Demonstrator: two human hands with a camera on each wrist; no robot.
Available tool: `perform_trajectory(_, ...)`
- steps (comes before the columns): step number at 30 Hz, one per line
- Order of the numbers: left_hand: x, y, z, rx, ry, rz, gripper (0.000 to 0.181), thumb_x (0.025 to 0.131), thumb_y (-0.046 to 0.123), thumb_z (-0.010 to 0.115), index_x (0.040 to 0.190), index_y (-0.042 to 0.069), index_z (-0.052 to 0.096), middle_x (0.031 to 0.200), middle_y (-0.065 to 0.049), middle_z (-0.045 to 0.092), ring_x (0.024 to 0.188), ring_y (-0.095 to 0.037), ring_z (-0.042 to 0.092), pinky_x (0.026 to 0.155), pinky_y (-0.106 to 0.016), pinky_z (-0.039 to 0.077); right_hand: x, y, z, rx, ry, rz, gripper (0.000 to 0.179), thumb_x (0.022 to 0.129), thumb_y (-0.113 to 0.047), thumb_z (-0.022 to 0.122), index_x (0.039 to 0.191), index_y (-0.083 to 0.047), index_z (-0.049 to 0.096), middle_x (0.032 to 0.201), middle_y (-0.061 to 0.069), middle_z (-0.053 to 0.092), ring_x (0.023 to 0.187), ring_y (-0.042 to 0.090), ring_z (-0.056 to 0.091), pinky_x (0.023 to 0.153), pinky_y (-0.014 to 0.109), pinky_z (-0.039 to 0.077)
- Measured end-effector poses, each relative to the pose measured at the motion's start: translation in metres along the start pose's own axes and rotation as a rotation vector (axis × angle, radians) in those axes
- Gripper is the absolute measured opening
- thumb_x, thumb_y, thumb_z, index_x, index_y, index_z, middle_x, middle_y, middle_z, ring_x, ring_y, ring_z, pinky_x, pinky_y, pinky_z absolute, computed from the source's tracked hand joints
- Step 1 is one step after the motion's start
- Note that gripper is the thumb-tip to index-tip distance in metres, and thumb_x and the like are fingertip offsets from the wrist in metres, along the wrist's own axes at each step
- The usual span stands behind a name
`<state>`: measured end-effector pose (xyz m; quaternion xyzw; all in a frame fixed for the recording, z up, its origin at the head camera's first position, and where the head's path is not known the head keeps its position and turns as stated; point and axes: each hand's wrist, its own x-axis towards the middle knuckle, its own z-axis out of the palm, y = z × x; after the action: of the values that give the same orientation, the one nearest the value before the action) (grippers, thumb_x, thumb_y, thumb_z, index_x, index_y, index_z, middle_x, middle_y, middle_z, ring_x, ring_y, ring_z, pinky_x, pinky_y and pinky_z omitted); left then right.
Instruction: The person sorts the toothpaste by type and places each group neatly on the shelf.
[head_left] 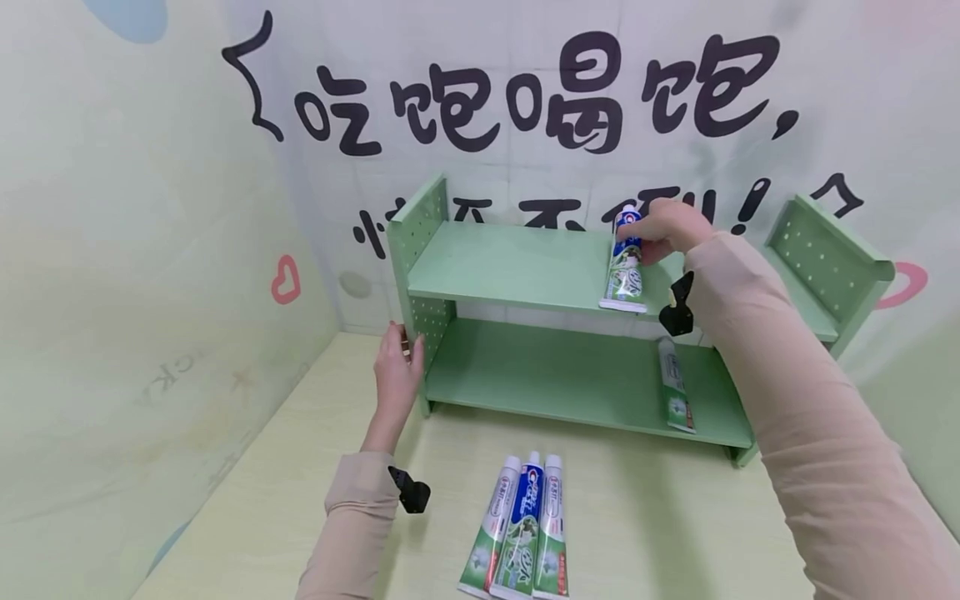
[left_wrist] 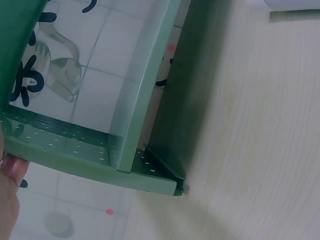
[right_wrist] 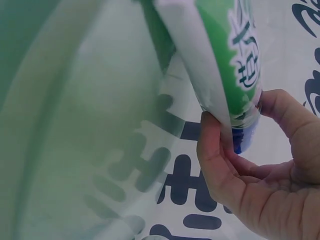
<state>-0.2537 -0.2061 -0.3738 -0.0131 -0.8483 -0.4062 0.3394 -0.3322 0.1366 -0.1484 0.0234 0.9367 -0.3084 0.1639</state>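
My right hand pinches a blue, white and green toothpaste tube near its cap end, thumb on one side and fingers on the other. In the head view this tube is over the upper tier of a green two-tier shelf, its flat end at the front edge. The right wrist view shows the tube close up; whether it touches the tier is unclear. My left hand holds the shelf's left side panel at its front edge, partly cut off in the left wrist view.
On the lower tier, a grey and green toothpaste tube lies near the right end. In front of the shelf, a blue and green tube lies between two white and green tubes on the pale table. A lettered wall stands behind.
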Motion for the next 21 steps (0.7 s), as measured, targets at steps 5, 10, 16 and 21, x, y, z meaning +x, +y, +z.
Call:
perform_trajectory(5, -0.0003, -0.0005, 0.0009, 0.000, 0.010, 0.011, 0.026, 0.092, 0.012, 0.052, 0.108, -0.008, 0.046, 0.100, -0.024, 0.056, 0.092, -0.036, 0.062, 0.073, -0.037, 0.060, 0.0037, -0.0026, 0.0013, -0.045, -0.023, 0.018, 0.055, 0.089, -0.028, 0.056, 0.122, 0.012, 0.038, 0.064, 0.001, 0.057, 0.054, 0.008, 0.062, 0.060, 0.020, 0.057)
perform_trajectory(10, 0.0000, 0.0003, 0.0019, -0.002, 0.004, 0.006, 0.027, 0.092, 0.013, 0.052, 0.109, -0.008, 0.046, 0.101, -0.024, 0.056, 0.093, -0.036, 0.061, 0.073, -0.037, 0.060, 0.0051, -0.0017, 0.0019, -0.016, -0.035, 0.044, 0.045, 0.088, -0.026, 0.057, 0.113, 0.008, 0.043, 0.061, 0.000, 0.057, 0.052, 0.008, 0.060, 0.061, 0.020, 0.058)
perform_trajectory(16, -0.0012, 0.0008, 0.0020, -0.002, 0.001, 0.005, 0.028, 0.092, 0.013, 0.052, 0.110, -0.008, 0.046, 0.102, -0.024, 0.056, 0.093, -0.036, 0.062, 0.073, -0.037, 0.060, 0.0059, 0.0001, 0.0033, 0.015, -0.054, 0.058, 0.062, 0.088, -0.028, 0.057, 0.130, 0.011, 0.031, 0.068, 0.001, 0.055, 0.054, 0.007, 0.060, 0.064, 0.020, 0.058)
perform_trajectory(21, -0.0006, 0.0004, 0.0004, 0.006, 0.007, 0.004, 0.027, 0.092, 0.012, 0.052, 0.109, -0.007, 0.046, 0.101, -0.024, 0.056, 0.092, -0.036, 0.062, 0.073, -0.037, 0.060, 0.0044, -0.0021, 0.0033, -0.007, -0.053, 0.046, 0.063, 0.088, -0.032, 0.056, 0.130, 0.011, 0.033, 0.067, 0.001, 0.057, 0.056, 0.007, 0.061, 0.064, 0.020, 0.057)
